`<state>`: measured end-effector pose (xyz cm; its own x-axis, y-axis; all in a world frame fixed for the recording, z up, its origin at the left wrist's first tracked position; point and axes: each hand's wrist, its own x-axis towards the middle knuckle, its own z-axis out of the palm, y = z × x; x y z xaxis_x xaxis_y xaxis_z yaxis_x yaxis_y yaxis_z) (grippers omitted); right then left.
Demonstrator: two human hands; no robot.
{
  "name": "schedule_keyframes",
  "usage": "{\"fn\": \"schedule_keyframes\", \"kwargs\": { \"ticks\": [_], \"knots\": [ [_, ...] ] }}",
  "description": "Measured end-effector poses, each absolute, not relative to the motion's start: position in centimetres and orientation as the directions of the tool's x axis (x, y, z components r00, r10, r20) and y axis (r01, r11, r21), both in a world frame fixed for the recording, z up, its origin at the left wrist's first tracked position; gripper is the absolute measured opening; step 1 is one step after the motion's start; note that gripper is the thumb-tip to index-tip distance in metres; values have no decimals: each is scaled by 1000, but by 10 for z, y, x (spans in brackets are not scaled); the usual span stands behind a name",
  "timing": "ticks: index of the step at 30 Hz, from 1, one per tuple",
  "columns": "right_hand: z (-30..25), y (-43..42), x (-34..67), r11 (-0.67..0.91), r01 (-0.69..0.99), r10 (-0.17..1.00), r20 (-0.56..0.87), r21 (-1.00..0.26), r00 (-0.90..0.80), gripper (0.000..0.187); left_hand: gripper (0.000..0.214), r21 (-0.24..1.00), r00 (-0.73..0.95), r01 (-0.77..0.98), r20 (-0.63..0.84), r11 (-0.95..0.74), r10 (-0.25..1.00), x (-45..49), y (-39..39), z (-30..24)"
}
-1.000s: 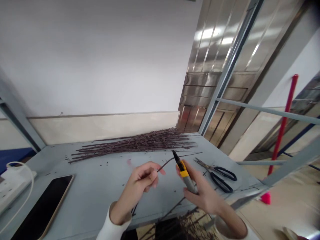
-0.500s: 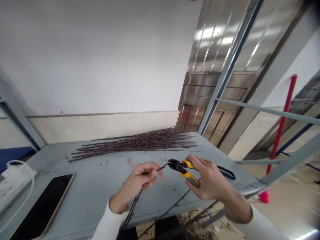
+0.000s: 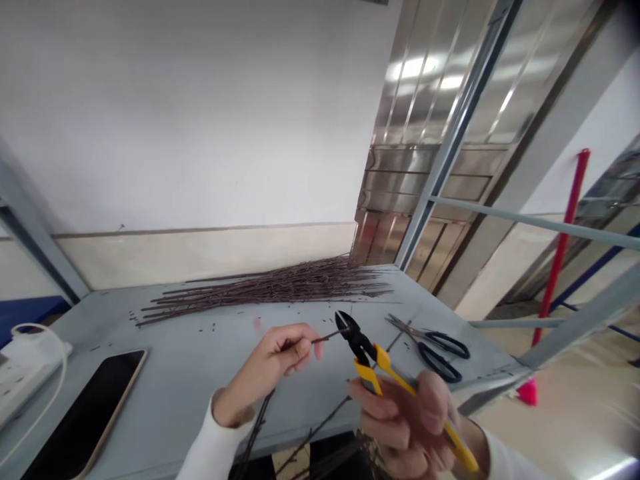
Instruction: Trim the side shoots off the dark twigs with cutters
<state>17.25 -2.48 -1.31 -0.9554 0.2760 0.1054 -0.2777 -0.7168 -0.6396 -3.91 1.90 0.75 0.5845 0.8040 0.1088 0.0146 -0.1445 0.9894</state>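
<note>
My left hand (image 3: pixel 280 360) is closed on a thin dark twig (image 3: pixel 327 337), its short end sticking out to the right past my fingertips. More of the dark stem hangs below that hand toward the table's front edge. My right hand (image 3: pixel 407 427) grips diagonal cutting pliers (image 3: pixel 370 377) with yellow handles. Their black jaws stand parted at the tip of the twig; whether they touch it I cannot tell. Black-handled scissors (image 3: pixel 425 335) lie on the table just beyond my right hand.
A long bundle of dark twigs (image 3: pixel 280 285) lies along the back of the grey table (image 3: pixel 185 400). On the left are a phone (image 3: pixel 93 413) and a white power strip (image 3: pixel 25 387) with a cable. Metal frame posts (image 3: pixel 434 183) stand at the sides. Small cut bits are scattered about.
My right hand has dropped lower and turned, tilting the pliers so their jaws point up and left. The scissors now show more fully. My left hand stays nearly in place with the twig.
</note>
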Motion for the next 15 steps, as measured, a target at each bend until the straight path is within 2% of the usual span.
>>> {"fn": "schedule_keyframes", "kwargs": {
  "ticks": [1,3,4,6,7,8,10,12,15],
  "knots": [
    [-12,-25,171,-682,-300,327,88,-668,-941,34,33,990,577,5,114,-143,809,-40,18,8],
    [-9,-26,170,-491,-316,513,24,-812,-858,33,33,993,574,-21,108,-116,812,-40,17,9],
    [-6,-27,171,-336,-270,633,-4,-903,-774,32,34,995,583,-38,97,-92,807,-41,17,8],
    [-1,-27,173,41,-22,839,47,-999,-542,32,34,997,608,-66,68,-36,791,-41,17,6],
    [2,-27,174,211,160,892,123,-964,-434,32,33,997,617,-76,56,-11,785,-41,17,5],
    [5,-25,176,343,337,906,214,-877,-365,32,32,996,622,-85,46,9,781,-41,18,4],
    [8,-22,180,516,565,856,384,-643,-346,32,29,994,631,-98,33,38,775,-40,18,1],
    [9,-17,183,593,663,792,480,-457,-377,33,26,991,645,-115,24,66,764,-38,19,-1],
    [8,-11,186,597,750,730,582,-286,-359,35,24,985,657,-139,14,103,754,-34,19,-2]
  ]
}}
